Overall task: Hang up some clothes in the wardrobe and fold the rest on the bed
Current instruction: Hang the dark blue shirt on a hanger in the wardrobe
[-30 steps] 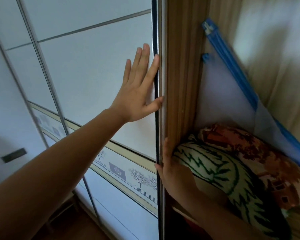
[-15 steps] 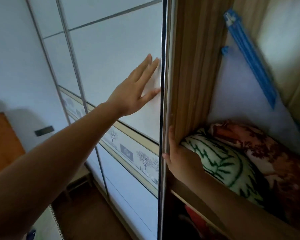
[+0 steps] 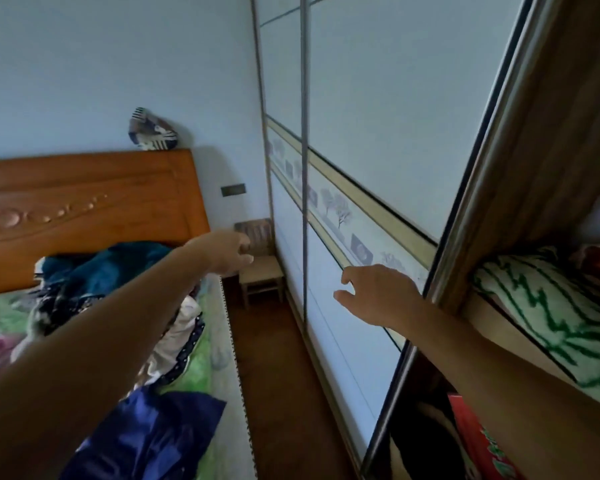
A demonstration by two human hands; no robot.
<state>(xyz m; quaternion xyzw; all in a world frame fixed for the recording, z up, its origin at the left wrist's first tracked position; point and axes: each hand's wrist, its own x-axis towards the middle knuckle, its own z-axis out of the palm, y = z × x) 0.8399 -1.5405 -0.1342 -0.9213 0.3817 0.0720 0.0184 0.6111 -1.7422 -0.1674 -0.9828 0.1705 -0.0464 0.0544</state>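
Both hands empty, fingers [image 3: 350, 273] loose: left hand [image 3: 227, 252] reaches twd clothes [image 3: 111, 266] heaped on bed [image 3: 205, 372], right hand [image 3: 378, 295] hovers by wardrobe door [image 3: 378, 133]. Step seems: fetch a garment, as wardrobe [image 3: 541, 174] is open; next needs grasp on one piece.

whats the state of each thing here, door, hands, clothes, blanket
sliding door, slid open
left hand, open, holds nothing
right hand, open, holds nothing
clothes heap, unfolded, piled
blue garment, crumpled, unfolded
green blanket, bundled, stowed inside
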